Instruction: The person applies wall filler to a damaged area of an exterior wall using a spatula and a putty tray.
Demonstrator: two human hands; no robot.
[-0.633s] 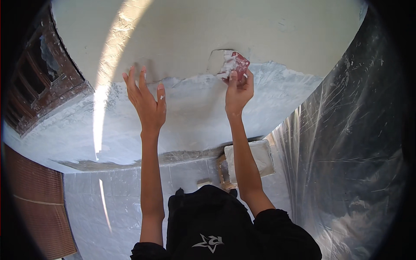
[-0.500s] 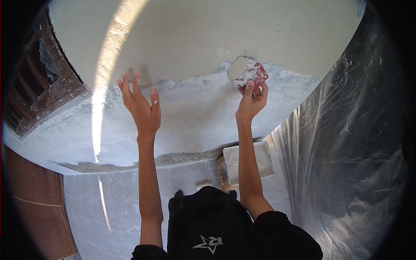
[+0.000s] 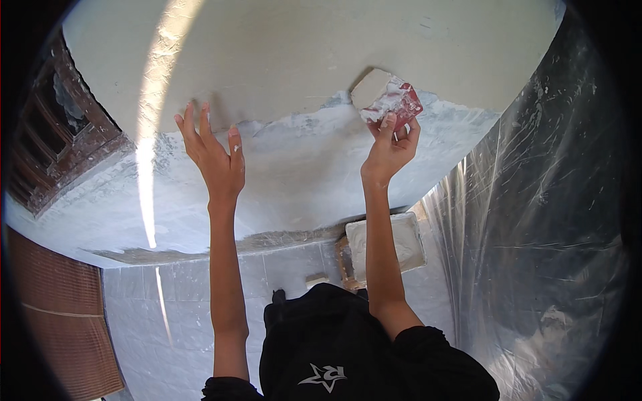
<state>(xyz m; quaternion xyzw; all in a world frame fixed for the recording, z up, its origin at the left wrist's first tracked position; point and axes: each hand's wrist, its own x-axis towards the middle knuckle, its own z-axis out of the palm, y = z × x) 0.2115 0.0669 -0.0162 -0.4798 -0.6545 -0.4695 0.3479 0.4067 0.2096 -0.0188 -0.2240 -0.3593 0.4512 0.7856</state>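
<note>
The right hand is gripping a red-handled putty knife at upper centre, spreading filler upward; the open left hand is bracing on the wall. The lower band looks coated, the upper part bare.

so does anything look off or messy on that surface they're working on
Nothing stands out. The plaster has a ragged upper edge, and the right hand holds a smeared red-handled scraper there.

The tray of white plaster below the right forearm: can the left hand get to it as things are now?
Probably yes. The left hand lies flat and empty on the plastered surface, holding nothing. The plaster tray sits lower, partly behind the right forearm, so the hand would have to come down and cross beside that arm.
</note>
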